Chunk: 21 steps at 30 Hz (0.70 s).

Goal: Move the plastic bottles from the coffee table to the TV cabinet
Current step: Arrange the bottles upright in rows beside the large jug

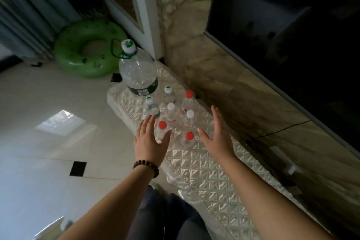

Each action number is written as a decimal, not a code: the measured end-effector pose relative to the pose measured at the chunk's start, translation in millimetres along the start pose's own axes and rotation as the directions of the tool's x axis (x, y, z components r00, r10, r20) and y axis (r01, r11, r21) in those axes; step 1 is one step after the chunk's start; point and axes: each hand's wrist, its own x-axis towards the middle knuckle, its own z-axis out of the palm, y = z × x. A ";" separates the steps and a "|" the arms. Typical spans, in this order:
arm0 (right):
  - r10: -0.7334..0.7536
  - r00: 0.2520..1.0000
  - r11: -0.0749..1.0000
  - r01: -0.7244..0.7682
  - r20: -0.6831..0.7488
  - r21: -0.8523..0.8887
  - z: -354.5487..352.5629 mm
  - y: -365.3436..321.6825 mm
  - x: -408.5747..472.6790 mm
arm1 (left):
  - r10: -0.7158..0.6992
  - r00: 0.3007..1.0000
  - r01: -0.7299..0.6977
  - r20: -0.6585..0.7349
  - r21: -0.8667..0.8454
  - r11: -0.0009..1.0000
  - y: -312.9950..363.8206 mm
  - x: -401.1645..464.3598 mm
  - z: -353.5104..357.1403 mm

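Several small clear plastic bottles stand upright in a cluster on the TV cabinet (204, 169), which has a quilted white cover. Their caps are red, white or green. Behind them stands a large clear water jug (139, 72) with a green handle. My left hand (151, 140) is open with straight fingers, its thumb against the near-left red-capped bottle (162, 131). My right hand (216, 134) is open, just right of the cluster, touching nothing. Another red-capped bottle (188, 139) stands between my two hands.
A dark TV screen (292, 35) hangs on the marble wall above the cabinet, with a cable below it. A green inflatable swim ring (87, 48) leans at the far left by the curtains. Pale tiled floor (48, 122) lies to the left.
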 end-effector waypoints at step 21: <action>0.045 0.945 0.920 0.087 0.324 -0.383 111.2 -70.6 219.4 | -0.152 0.975 0.152 0.162 0.011 0.988 -93.1 176.1 31.0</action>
